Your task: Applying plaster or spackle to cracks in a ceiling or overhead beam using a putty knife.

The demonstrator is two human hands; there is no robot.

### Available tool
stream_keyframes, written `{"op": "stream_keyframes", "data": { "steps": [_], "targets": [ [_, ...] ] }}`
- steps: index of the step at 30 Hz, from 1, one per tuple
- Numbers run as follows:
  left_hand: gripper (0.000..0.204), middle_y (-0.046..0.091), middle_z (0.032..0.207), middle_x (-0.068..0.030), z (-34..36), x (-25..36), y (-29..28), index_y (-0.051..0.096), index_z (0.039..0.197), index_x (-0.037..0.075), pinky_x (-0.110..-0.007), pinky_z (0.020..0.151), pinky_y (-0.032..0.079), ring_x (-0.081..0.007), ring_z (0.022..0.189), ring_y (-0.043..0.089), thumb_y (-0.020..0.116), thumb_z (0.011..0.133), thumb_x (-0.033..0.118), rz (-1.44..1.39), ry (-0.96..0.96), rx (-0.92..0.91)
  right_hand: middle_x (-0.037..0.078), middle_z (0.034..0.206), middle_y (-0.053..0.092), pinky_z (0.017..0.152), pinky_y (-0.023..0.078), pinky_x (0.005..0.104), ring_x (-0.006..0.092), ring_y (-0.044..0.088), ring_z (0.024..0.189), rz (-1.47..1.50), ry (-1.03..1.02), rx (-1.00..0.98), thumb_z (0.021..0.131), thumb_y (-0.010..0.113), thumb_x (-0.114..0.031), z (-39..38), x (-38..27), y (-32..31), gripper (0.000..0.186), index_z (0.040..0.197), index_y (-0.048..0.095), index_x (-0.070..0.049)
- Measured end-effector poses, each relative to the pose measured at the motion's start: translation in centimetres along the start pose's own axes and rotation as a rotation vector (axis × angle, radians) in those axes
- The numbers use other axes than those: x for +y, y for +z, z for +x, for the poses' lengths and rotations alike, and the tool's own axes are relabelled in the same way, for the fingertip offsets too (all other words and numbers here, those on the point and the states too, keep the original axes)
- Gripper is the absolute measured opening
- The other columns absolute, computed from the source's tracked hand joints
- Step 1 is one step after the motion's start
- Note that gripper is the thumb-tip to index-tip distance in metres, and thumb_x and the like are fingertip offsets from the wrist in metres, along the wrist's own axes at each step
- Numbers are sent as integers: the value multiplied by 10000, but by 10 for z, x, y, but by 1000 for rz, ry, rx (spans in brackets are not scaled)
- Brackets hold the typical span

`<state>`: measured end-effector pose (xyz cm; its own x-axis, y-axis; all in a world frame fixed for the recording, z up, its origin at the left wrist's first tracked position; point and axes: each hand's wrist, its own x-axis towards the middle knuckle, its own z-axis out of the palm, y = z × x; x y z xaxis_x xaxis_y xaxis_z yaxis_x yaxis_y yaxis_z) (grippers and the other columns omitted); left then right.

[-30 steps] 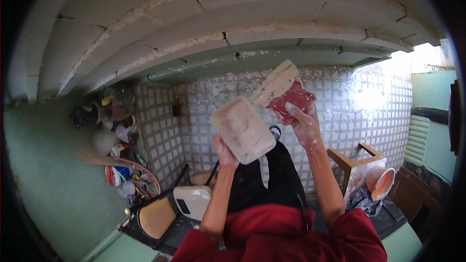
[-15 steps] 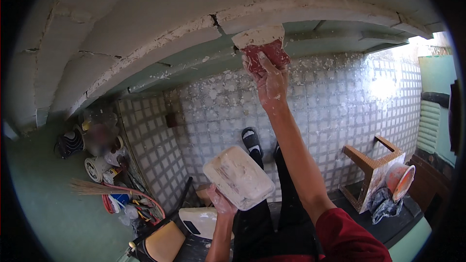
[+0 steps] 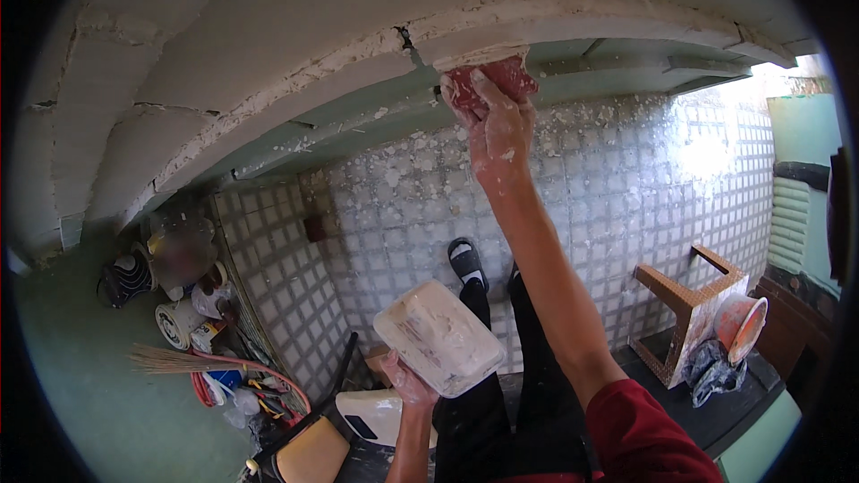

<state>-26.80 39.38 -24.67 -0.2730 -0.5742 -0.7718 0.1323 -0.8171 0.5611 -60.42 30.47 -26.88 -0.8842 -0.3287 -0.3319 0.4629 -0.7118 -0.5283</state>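
Observation:
My right hand (image 3: 503, 136), dusted with white, is stretched up and grips a red putty spreader (image 3: 490, 82). The spreader's far edge, with a strip of white putty along it, meets the lower edge of a pale ceiling ledge (image 3: 573, 22). Just left of it, a dark gap breaks the ledge's joint. Low in front of me, my left hand (image 3: 409, 382) clasps the near-left edge of a white rectangular tub (image 3: 438, 340) smeared with putty. The fingers under the tub are hidden.
On a dark surface at right are an upturned stool (image 3: 693, 309), an orange-stained bucket (image 3: 743, 326) and a crumpled black plastic bag (image 3: 714, 371). A broom (image 3: 179, 359), hoses and pails crowd the left. White splatter covers the tiled floor (image 3: 582, 206).
My right hand has tipped the spreader up against the ledge, so its broad putty-covered face now shows only as a thin strip. The tub has stayed nearly in place.

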Motion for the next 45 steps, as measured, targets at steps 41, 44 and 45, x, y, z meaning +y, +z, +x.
{"op": "stream_keyframes", "data": {
  "steps": [41,44,45],
  "targets": [
    [641,551,1185,-85,-16,-36,-8,463,1259,50,-392,929,423,-259,1074,530,468,824,521,137,-1,32,107,1307,538,970,372,367,307,463,1119,-1451,-1493,20,752,647,-24,75,-63,-103,434,1181,636,-91],
    [645,551,1172,-88,-14,-40,-15,461,1253,45,-392,922,425,-257,1067,529,462,828,531,148,10,54,116,1312,533,969,359,366,306,453,1101,-1469,-1473,32,728,624,10,98,-50,-107,467,1184,633,-85],
    [651,550,1170,-90,-14,-40,-15,458,1255,44,-393,920,425,-258,1066,529,456,829,537,178,19,59,121,1316,528,970,351,368,306,447,1087,-1482,-1459,44,711,605,36,104,-47,-111,495,1191,628,-83]
  ]
}}
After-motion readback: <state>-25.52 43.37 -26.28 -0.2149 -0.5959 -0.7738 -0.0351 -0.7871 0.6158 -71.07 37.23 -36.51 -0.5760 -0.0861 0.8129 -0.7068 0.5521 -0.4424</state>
